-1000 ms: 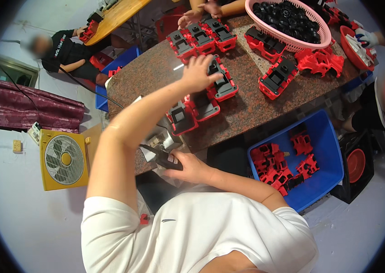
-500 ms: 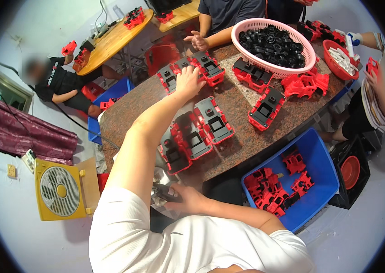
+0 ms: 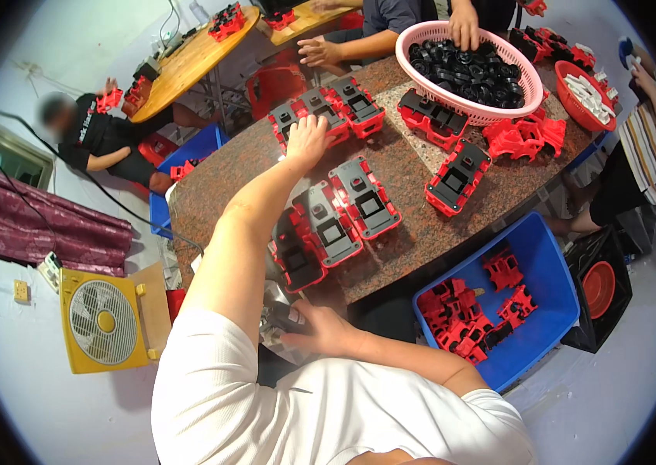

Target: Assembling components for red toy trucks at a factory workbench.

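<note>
My left hand [image 3: 309, 141] is stretched forward over a row of red-and-black toy car chassis at the table's far side. Its fingers curl over the middle chassis [image 3: 315, 105], beside the left one [image 3: 283, 124]; the thumb is hidden. Three more chassis stand in a nearer row under my left forearm, with grey-black plates facing up, such as the right one [image 3: 364, 198]. Below the table's near edge, my right hand [image 3: 324, 332] is closed around a dark tool [image 3: 288, 316]. Its working end is partly hidden by my arm, so its exact kind is unclear.
A pink basket [image 3: 533, 97] of black wheels stands at the back, a co-worker's hand [image 3: 464, 27] in it. Two chassis [image 3: 458, 177] and red shells [image 3: 526, 138] lie nearby. A blue bin [image 3: 564, 325] holds red bodies. A yellow fan [image 3: 105, 322] stands left.
My left hand has drawn slightly left and nearer, its fingers closer together. My right hand stays low with the tool. A co-worker's hand has come into the wheel basket.
</note>
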`<state>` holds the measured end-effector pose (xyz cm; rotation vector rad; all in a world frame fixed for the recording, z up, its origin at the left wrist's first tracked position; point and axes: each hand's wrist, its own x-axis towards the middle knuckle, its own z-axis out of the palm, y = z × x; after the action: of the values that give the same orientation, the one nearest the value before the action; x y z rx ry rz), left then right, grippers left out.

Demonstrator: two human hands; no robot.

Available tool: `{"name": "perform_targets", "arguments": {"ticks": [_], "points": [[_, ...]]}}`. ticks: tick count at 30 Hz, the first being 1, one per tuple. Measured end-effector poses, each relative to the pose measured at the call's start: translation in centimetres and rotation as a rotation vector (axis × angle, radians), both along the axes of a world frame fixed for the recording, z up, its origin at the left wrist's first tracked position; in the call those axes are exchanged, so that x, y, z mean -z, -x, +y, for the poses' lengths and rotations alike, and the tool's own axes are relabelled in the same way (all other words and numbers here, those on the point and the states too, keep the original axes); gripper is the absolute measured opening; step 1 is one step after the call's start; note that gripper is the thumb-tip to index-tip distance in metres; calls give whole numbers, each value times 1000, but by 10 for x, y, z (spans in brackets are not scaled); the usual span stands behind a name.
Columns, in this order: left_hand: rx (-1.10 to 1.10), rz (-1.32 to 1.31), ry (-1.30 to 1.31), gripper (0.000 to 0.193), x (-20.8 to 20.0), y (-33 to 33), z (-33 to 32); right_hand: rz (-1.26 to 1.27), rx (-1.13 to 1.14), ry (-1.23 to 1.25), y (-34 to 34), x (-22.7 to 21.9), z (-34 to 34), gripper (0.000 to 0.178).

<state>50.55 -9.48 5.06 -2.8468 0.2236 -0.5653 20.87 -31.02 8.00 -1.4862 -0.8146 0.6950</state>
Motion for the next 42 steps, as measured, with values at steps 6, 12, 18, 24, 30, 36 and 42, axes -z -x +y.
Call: {"name": "perform_targets", "arguments": {"ticks": [6,12,18,24,30,36,42], "points": [[77,123,-10,43,-7,50,19,11,9,-96,6,5,5,49],[37,370,113,50,-33,129,61,46,-95,-111,19,-1,8,46],[-109,873,206,56,-92,109,42,84,-117,-75,22,1,7,50],[67,384,303,50,-71,16,-20,24,-70,-70,24,8,14,50],[-8,62,265,59,-12,-34,-93,-66,-50,-33,29,33,30,62],[95,94,30,43,-16,-28,-64,-3,-4,11,13,12,16,60],[198,266,-13,48,-41,39,-12,45,-49,-85,4,-1,17,48]]}}
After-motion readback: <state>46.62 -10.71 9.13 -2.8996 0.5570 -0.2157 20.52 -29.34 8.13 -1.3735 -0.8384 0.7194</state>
